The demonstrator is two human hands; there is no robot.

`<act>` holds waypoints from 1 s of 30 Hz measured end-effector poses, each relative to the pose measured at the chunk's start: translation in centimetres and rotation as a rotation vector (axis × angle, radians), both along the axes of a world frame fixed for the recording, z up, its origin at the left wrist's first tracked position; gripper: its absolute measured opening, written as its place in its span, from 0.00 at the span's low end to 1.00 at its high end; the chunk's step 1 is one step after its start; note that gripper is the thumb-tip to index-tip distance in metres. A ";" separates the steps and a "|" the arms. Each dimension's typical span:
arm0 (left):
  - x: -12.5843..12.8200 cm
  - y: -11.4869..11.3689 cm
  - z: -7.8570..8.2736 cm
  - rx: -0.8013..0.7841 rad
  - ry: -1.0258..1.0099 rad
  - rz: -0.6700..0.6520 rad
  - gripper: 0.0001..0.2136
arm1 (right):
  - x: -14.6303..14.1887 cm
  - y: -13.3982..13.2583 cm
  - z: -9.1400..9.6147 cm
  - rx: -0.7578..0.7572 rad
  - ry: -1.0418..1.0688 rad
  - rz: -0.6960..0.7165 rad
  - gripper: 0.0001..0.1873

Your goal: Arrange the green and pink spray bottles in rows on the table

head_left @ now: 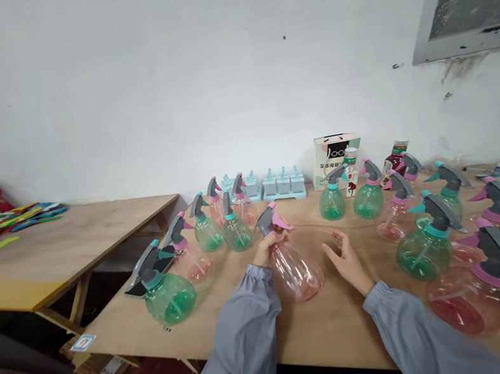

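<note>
I see my left hand [265,250] wrapped around the neck of a pink spray bottle [293,263], just under its grey trigger head; the bottle stands on the wooden table [234,315], near the front edge, between both forearms. My right hand [348,262] sits just beside it, fingers spread and loose, holding nothing. Green and pink spray bottles [236,228] ring the spot. Pale blue moulds [283,184] and a carton [329,159] stand at the wall.
</note>
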State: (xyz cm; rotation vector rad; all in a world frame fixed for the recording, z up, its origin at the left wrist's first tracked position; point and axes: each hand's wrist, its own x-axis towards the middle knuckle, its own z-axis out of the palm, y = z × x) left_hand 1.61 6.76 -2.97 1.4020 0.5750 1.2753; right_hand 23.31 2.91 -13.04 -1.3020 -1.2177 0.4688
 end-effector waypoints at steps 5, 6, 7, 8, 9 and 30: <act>-0.1 -0.2 0.0 0.019 -0.032 -0.020 0.17 | 0.0 0.0 0.1 0.013 0.026 0.030 0.34; 0.0 -0.2 0.0 0.008 -0.026 -0.036 0.19 | 0.0 0.0 0.2 0.008 0.029 0.034 0.34; 0.0 -0.3 0.0 -0.009 -0.018 -0.033 0.21 | 0.0 0.0 0.2 0.002 0.032 0.038 0.34; 0.1 -0.3 0.1 -0.026 -0.015 -0.009 0.22 | 0.1 0.0 0.3 -0.004 0.035 0.041 0.34; 0.2 -0.4 0.1 -0.042 -0.015 0.027 0.21 | 0.1 0.0 0.3 -0.009 0.038 0.044 0.34; 0.8 -0.6 0.2 -0.219 -0.257 0.039 0.18 | 0.0 -0.4 1.4 0.036 0.038 0.074 0.29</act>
